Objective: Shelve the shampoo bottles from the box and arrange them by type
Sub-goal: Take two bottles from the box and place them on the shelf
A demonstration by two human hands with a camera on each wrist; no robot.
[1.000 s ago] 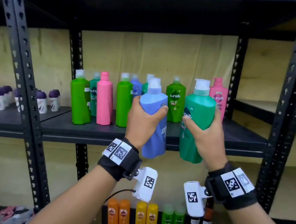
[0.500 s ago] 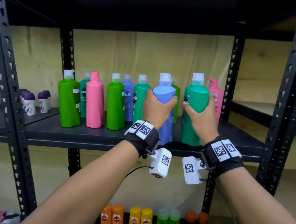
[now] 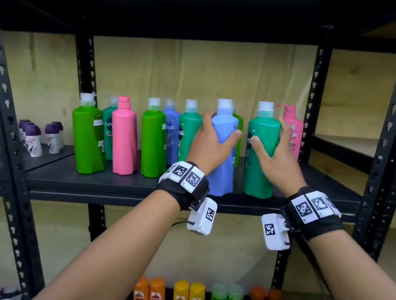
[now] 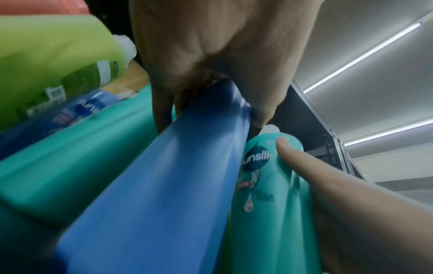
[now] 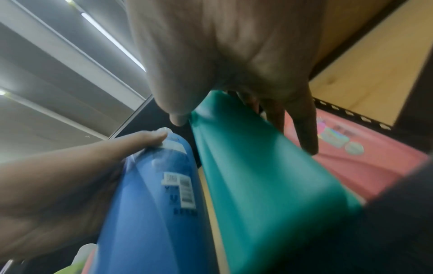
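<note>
**Two bottles set down on the shelf**

The blue bottle (image 3: 222,153) and the teal bottle (image 3: 260,154) stand upright at the front of the shelf (image 3: 114,188), side by side but not touching, likely waiting to be sorted by color. The left hand (image 3: 212,144) wraps around the blue bottle. The right hand (image 3: 277,152) lies against the teal bottle with fingers spread and loose, probably letting go.
</note>
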